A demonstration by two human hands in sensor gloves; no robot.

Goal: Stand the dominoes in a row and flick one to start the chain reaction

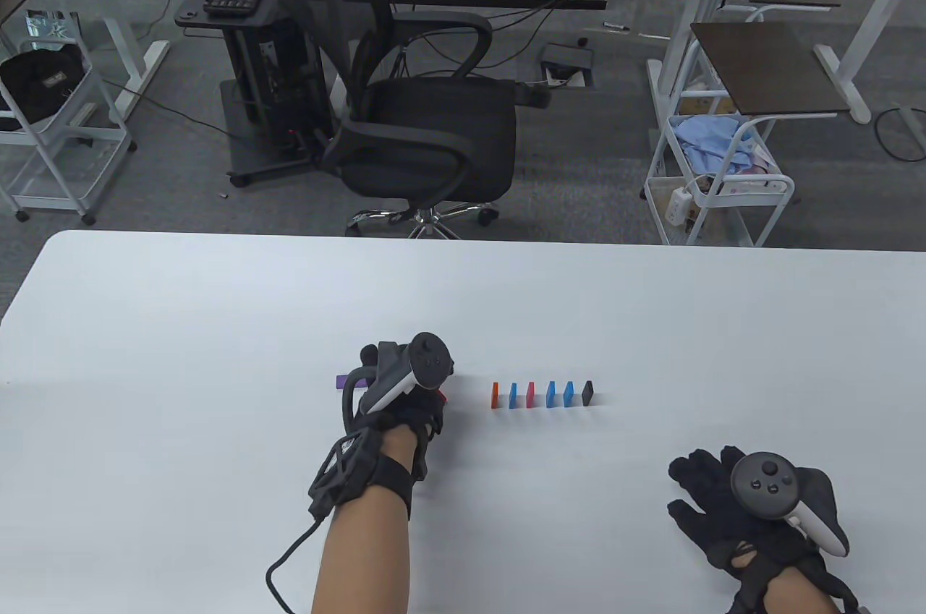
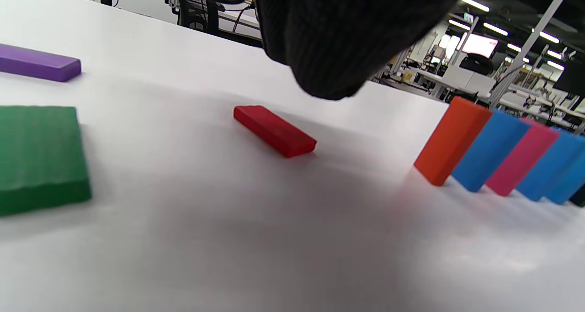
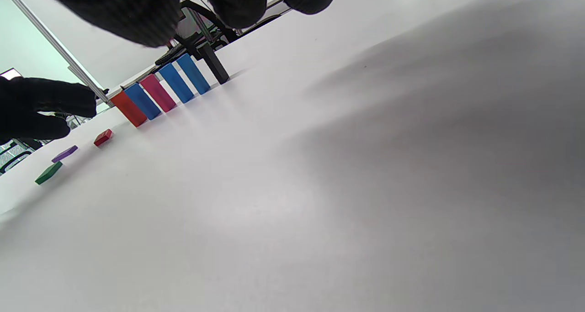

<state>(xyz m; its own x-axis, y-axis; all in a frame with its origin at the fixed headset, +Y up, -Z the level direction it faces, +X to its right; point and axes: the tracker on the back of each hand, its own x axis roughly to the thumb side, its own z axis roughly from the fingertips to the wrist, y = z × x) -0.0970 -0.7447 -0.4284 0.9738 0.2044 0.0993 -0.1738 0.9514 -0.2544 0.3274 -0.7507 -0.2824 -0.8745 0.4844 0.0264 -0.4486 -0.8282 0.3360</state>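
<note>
Several dominoes stand in a row mid-table: orange, blue, pink, two more blue, and a black one at the right end. Left of the row, a red domino, a purple one and a green one lie flat. My left hand hovers over these flat pieces, just above the red one, and holds nothing. In the table view it hides the green domino and most of the red. My right hand lies on the table at the front right, fingers spread, well clear of the row.
The white table stretches wide on all sides of the dominoes. Beyond its far edge stand a black office chair, a keyboard stand and wire carts on the floor.
</note>
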